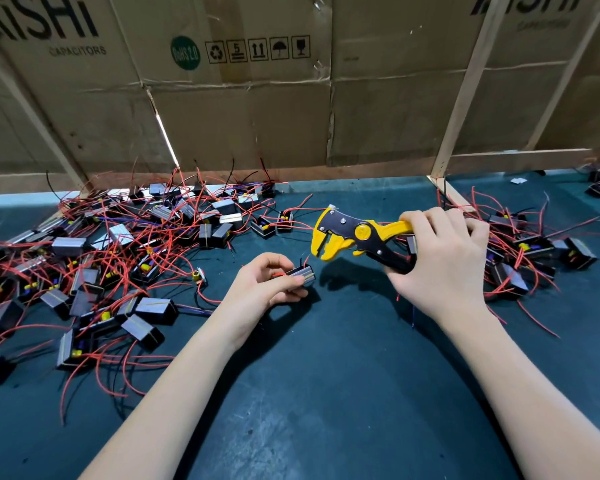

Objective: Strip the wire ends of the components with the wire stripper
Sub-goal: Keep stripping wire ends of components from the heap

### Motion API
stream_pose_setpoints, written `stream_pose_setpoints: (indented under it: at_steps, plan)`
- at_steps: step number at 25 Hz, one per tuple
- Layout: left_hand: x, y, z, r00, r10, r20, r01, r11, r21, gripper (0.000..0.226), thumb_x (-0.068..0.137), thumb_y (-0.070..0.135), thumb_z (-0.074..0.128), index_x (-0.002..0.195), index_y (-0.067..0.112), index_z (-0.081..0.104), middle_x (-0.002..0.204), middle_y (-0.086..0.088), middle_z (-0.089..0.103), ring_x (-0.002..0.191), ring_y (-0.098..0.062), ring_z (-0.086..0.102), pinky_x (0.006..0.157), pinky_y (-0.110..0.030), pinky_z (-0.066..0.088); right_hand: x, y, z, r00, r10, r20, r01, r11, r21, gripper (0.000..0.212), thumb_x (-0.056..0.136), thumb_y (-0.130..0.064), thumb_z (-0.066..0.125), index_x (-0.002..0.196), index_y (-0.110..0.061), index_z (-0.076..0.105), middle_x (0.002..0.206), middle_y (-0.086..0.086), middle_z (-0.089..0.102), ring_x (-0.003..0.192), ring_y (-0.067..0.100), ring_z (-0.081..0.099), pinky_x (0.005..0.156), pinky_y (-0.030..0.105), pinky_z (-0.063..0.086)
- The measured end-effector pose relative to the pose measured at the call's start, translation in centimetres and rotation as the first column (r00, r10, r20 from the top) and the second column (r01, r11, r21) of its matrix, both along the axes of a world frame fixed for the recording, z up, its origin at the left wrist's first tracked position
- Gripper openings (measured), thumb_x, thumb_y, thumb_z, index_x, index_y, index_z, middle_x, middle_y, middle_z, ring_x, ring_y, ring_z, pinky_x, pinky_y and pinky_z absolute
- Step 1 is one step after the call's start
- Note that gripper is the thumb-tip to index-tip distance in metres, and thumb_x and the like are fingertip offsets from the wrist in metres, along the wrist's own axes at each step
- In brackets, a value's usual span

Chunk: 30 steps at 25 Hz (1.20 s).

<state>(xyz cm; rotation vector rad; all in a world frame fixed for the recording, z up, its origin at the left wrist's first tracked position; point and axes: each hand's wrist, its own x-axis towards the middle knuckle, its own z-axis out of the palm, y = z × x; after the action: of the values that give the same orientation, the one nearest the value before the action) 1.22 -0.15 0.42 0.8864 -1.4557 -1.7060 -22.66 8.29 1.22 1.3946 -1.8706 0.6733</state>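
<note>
My right hand (pixel 444 258) grips the handles of a yellow and black wire stripper (pixel 350 237), held above the mat with its jaws pointing left and standing apart. Lower left of the jaws, my left hand (pixel 264 282) holds a small black and grey component (pixel 303 274) between thumb and fingers, a red wire running back through the hand. Short wire ends stick up from the component, a little below and left of the jaws, not touching them.
A big heap of like components with red wires (pixel 118 258) covers the left of the dark green mat (pixel 343 375). A smaller heap (pixel 530 258) lies right of my right hand. Cardboard walls (pixel 257 109) and wooden slats (pixel 461 95) close the back.
</note>
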Motion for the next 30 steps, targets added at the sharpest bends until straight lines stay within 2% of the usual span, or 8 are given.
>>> stream_pose_setpoints:
  at_steps: [3,7,14,20,23,27,30]
  plan:
    - [-0.07,0.12,-0.04,0.999,-0.011,0.046,0.012,0.999,-0.038,0.019,0.085,-0.007,0.065,0.095,0.006,0.056,0.082,-0.01,0.069,0.07,-0.024,0.07,0.068,-0.025,0.057,0.33,-0.07,-0.09,0.999,-0.033,-0.017,0.032,0.999,-0.003,0.046,0.069,-0.043,0.059,0.103,-0.013,0.062,0.093,0.005,0.059,0.087,0.031,0.053,0.08,0.041,0.031]
    - [-0.16,0.19,-0.05,0.996,-0.019,0.091,0.025,0.998,-0.062,0.021,0.084,-0.006,0.067,0.098,0.005,0.055,0.088,-0.015,0.066,0.071,-0.025,0.069,0.069,-0.026,0.057,0.09,-0.07,-0.08,0.997,-0.043,-0.057,0.044,0.999,0.013,0.045,0.068,-0.037,0.069,0.104,-0.013,0.061,0.095,0.006,0.059,0.089,0.032,0.053,0.082,0.042,0.032]
    - [-0.17,0.22,0.08,0.995,-0.027,0.094,0.032,0.998,-0.057,0.018,0.086,-0.004,0.065,0.099,0.003,0.055,0.082,-0.013,0.066,0.068,-0.023,0.068,0.068,-0.027,0.057,0.2,-0.04,0.1,0.999,-0.003,-0.036,0.003,1.0,-0.012,0.044,0.069,-0.038,0.066,0.106,-0.014,0.062,0.095,0.005,0.059,0.09,0.031,0.053,0.081,0.041,0.032]
    - [-0.19,0.35,0.17,0.993,-0.039,0.116,0.047,0.997,-0.067,0.013,0.088,0.0,0.065,0.099,0.002,0.057,0.077,-0.01,0.066,0.067,-0.021,0.067,0.067,-0.027,0.054,0.4,-0.11,0.06,0.998,0.029,-0.06,-0.027,0.999,0.043,0.046,0.064,-0.039,0.067,0.103,-0.016,0.063,0.091,0.003,0.059,0.088,0.03,0.054,0.081,0.04,0.03]
    - [-0.19,0.3,0.16,0.992,-0.038,0.12,0.047,0.996,-0.071,0.014,0.087,0.0,0.065,0.098,0.002,0.057,0.079,-0.011,0.066,0.067,-0.021,0.067,0.068,-0.027,0.055,0.32,-0.07,0.24,0.998,0.028,-0.048,-0.027,0.999,0.029,0.039,0.068,-0.043,0.063,0.096,-0.016,0.064,0.083,0.001,0.058,0.08,0.029,0.054,0.079,0.04,0.031]
    - [-0.21,0.23,0.04,0.99,-0.042,0.136,0.053,0.995,-0.084,0.014,0.087,-0.001,0.065,0.098,0.003,0.057,0.082,-0.012,0.065,0.067,-0.021,0.066,0.068,-0.027,0.054,0.37,-0.05,0.09,0.998,0.059,0.006,-0.06,0.996,0.062,0.034,0.061,-0.04,0.077,0.083,-0.016,0.066,0.066,0.0,0.059,0.062,0.028,0.055,0.073,0.04,0.033]
    - [-0.15,0.21,0.02,0.989,-0.049,0.136,0.062,0.994,-0.088,0.015,0.087,-0.002,0.065,0.098,0.004,0.057,0.08,-0.011,0.065,0.067,-0.02,0.066,0.065,-0.025,0.054,0.39,-0.05,-0.01,0.996,0.065,0.055,-0.07,0.993,0.093,0.039,0.057,-0.039,0.08,0.084,-0.016,0.066,0.067,0.0,0.062,0.062,0.028,0.057,0.072,0.039,0.035]
